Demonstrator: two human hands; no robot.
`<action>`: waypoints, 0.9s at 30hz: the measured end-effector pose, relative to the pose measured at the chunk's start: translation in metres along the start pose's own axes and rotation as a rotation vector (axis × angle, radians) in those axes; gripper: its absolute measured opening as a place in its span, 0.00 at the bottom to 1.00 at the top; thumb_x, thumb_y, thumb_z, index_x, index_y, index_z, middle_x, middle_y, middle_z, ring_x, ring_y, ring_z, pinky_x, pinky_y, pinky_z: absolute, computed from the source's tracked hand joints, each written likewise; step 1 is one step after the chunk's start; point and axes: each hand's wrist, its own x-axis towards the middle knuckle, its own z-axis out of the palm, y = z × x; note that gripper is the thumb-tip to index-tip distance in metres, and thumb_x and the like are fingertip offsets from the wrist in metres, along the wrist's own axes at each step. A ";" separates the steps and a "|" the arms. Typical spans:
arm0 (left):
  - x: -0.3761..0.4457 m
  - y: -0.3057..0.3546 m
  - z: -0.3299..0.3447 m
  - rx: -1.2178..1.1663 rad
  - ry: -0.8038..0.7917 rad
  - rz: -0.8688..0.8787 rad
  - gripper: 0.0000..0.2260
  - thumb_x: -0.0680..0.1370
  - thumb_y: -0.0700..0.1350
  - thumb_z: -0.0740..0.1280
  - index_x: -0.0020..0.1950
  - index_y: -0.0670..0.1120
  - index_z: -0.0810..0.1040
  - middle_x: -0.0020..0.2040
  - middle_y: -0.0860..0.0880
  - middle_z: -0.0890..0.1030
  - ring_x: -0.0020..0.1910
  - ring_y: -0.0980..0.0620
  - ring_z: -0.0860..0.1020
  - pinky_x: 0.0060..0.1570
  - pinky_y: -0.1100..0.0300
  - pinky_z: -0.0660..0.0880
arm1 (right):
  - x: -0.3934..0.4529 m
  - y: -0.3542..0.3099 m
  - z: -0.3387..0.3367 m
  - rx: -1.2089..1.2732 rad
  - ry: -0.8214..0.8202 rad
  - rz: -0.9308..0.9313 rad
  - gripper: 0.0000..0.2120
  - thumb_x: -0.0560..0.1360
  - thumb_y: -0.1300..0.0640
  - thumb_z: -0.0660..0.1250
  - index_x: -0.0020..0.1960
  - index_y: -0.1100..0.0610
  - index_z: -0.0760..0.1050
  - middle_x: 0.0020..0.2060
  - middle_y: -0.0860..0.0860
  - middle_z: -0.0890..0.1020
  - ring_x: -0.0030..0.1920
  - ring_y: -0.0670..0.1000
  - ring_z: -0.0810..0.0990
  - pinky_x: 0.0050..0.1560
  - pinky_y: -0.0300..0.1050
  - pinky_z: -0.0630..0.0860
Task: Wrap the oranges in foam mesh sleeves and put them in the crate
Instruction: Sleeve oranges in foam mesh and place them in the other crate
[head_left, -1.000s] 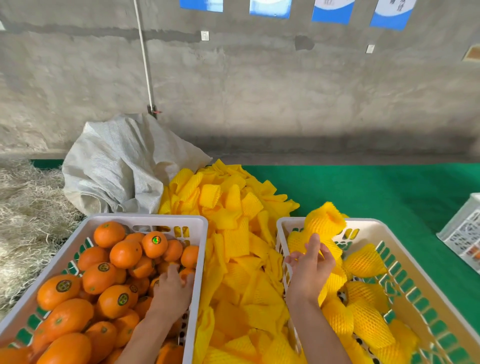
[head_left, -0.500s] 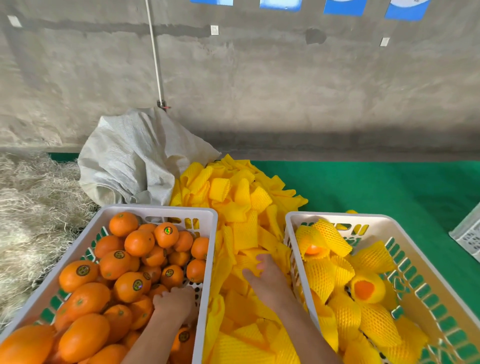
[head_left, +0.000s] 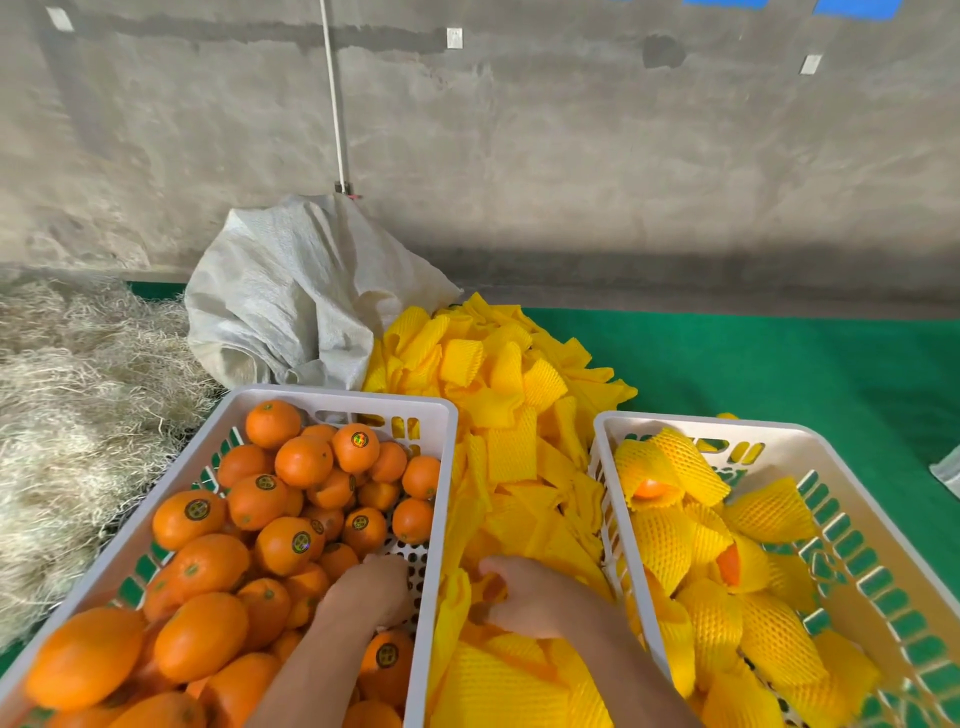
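A rough grey concrete wall (head_left: 571, 156) is seen at the back, with a thin white pipe (head_left: 335, 104) running down it, and a green mat (head_left: 779, 374) is spread over the floor below. A patch of dry pale straw (head_left: 78, 415) is seen on the left, and a crumpled white woven sack (head_left: 296, 296) is slumped against the wall beside it.

In the head view, a white perforated plastic crate of bare oranges (head_left: 343, 402) is placed on the left, its loose round oranges (head_left: 260, 499) mostly marked with small dark stickers. A second white perforated plastic crate (head_left: 727, 431) is set on the right, and oranges wrapped in yellow foam mesh (head_left: 670, 551) are already laid in it. Between the two crates, a heap of flat yellow foam mesh sleeves (head_left: 509, 415) is piled and spills back towards the sack.

The left hand (head_left: 371, 592) is lowered into the near right corner of the orange crate with its fingers curled down among the fruit; whether an orange is gripped cannot be told, the fingertips being hidden. The right hand (head_left: 519, 597) is set on the sleeve heap, and a sleeve is pinched between its curled fingers and thumb. The hands are kept apart, with the inner wall of the left crate standing between them.
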 end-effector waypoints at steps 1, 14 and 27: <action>-0.001 0.000 0.000 -0.031 0.012 -0.003 0.31 0.80 0.35 0.66 0.82 0.44 0.61 0.80 0.37 0.64 0.74 0.39 0.71 0.67 0.49 0.76 | -0.001 -0.001 0.000 0.014 0.018 -0.027 0.20 0.77 0.40 0.67 0.68 0.41 0.74 0.55 0.45 0.81 0.49 0.47 0.79 0.42 0.43 0.73; -0.025 0.013 -0.023 -1.038 0.970 0.317 0.14 0.86 0.43 0.63 0.40 0.48 0.77 0.33 0.52 0.77 0.33 0.53 0.73 0.33 0.58 0.68 | -0.031 -0.024 -0.027 0.572 -0.190 -0.148 0.19 0.79 0.44 0.71 0.62 0.57 0.81 0.40 0.56 0.88 0.33 0.49 0.83 0.38 0.38 0.80; -0.054 0.045 -0.024 -0.993 0.999 0.925 0.17 0.83 0.48 0.68 0.72 0.60 0.76 0.77 0.56 0.67 0.74 0.54 0.71 0.57 0.65 0.78 | -0.032 -0.036 -0.032 1.073 0.828 -0.417 0.10 0.75 0.50 0.75 0.56 0.50 0.84 0.47 0.50 0.87 0.47 0.45 0.84 0.44 0.38 0.80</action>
